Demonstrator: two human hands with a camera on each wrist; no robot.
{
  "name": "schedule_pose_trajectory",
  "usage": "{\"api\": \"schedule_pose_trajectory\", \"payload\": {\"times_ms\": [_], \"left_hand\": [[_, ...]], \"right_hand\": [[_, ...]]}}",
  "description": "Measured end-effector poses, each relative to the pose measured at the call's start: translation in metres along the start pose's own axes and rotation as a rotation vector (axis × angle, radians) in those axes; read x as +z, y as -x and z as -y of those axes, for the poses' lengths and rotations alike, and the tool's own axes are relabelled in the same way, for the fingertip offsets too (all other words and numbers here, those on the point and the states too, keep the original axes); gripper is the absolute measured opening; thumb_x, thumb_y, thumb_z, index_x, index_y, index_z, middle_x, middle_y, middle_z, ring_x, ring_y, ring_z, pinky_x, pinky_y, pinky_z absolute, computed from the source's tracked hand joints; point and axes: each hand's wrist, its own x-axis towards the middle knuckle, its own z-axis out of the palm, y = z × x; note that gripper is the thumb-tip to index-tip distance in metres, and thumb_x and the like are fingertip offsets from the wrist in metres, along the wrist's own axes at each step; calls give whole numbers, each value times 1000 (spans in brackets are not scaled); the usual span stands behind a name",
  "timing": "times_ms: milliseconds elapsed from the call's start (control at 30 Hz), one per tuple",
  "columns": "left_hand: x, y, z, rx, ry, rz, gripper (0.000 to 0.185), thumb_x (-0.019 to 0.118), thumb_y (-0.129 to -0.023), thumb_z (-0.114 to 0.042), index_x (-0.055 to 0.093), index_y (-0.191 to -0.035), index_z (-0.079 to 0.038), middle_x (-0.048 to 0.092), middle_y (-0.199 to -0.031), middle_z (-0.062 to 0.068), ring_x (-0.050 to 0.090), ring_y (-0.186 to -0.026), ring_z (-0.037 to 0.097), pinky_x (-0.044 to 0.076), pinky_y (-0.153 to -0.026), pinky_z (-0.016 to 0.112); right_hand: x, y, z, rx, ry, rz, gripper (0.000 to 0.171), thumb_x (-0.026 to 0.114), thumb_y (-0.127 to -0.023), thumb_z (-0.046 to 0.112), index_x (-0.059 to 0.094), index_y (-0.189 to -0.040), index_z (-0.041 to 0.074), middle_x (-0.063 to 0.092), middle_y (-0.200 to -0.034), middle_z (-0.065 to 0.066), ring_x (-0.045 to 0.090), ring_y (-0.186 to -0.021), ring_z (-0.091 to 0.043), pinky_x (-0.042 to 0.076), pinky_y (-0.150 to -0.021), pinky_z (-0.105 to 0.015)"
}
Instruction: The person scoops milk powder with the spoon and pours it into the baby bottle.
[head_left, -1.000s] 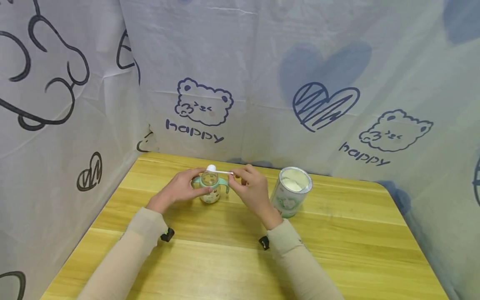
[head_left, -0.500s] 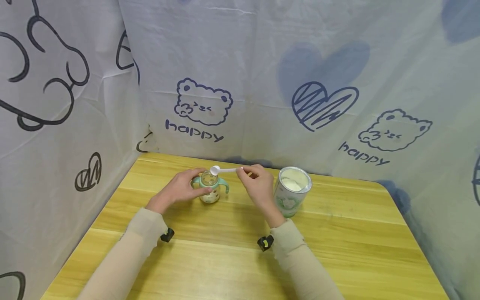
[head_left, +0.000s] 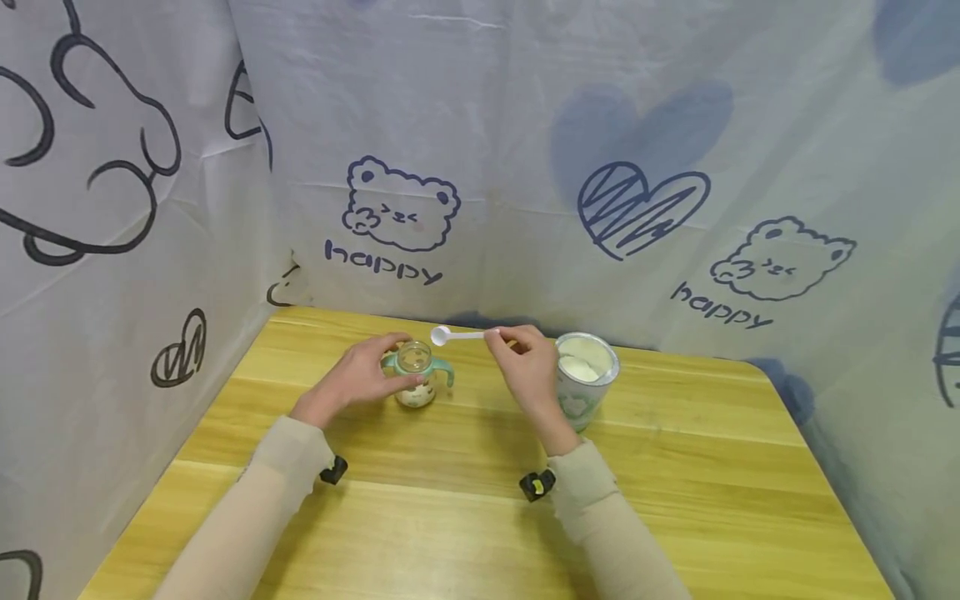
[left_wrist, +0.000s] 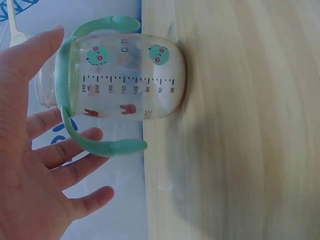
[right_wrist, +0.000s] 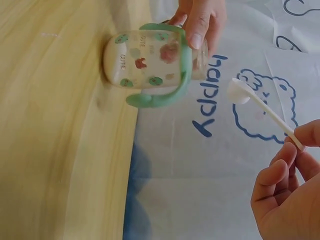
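Scoop held level between bottle and open can, above the table.

The wooden table (head_left: 675,467) is walled by a printed cloth backdrop (head_left: 525,125) along its far and left edges, with open surface toward the near edge and the right. The powder can (head_left: 587,379) stands open, just right of the right hand (head_left: 532,371). The baby bottle (head_left: 415,375) stands upright, mouth uncovered; the left hand (head_left: 352,379) steadies it, fingers loosely curved on its side and collar. The right hand pinches the handle end of the white scoop (head_left: 457,336) between thumb and fingertips. The scoop's long axis runs left-right, bowl leftward, raised above and just right of the bottle mouth, apart from it.
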Motion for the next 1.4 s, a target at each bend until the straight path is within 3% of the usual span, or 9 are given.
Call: {"api": "schedule_pose_trajectory", "payload": {"times_ms": [367, 567, 800, 933, 1067, 1400], "left_hand": [[1, -13, -22, 60, -9, -19, 87, 75, -89, -64, 48, -157, -16, 51, -159, 17, 48, -147, 42, 40, -121, 63], [3, -18, -33, 96, -13, -10, 86, 74, -91, -64, 48, -157, -16, 52, -159, 14, 51, -144, 39, 40, -120, 64], [5, -26, -49, 138, -25, -5, 86, 72, -91, -65, 47, -158, -16, 56, -155, 15, 55, -139, 38, 44, -117, 62], [7, -33, -59, 169, -34, -8, 87, 71, -91, -67, 47, -158, -16, 57, -154, 14, 57, -138, 37, 45, -116, 61], [10, -39, -67, 188, -27, 8, 87, 71, -91, -66, 47, -158, -17, 55, -157, 12, 54, -142, 36, 42, -120, 60], [24, -52, -92, 247, -49, 19, 86, 71, -90, -66, 48, -158, -18, 55, -158, 11, 52, -144, 36, 37, -123, 61]], "right_hand": [[-37, -8, 0, 50, 35, -78, 18, 80, -92, 19, 84, -99, 3, 75, -96, -15, 57, -72, -8, 45, -61, -17], [-54, -10, 1, 75, 34, -103, 19, 80, -92, 22, 84, -99, 4, 76, -95, -12, 57, -70, -7, 46, -60, -18], [-76, -10, -4, 91, 29, -162, 19, 80, -93, 21, 85, -98, 4, 73, -89, 1, 54, -64, -5, 46, -57, -18], [-87, -10, -6, 85, 34, -206, 18, 80, -92, 19, 84, -98, 3, 73, -89, 0, 55, -61, -3, 48, -55, -16], [-96, -9, -10, 103, 41, -245, 17, 80, -92, 18, 84, -97, 1, 73, -90, -3, 55, -60, 0, 48, -54, -14], [-118, -6, -18, 90, 49, -308, 18, 82, -91, 15, 83, -97, -1, 70, -83, 5, 54, -57, 2, 47, -53, -13]]}}
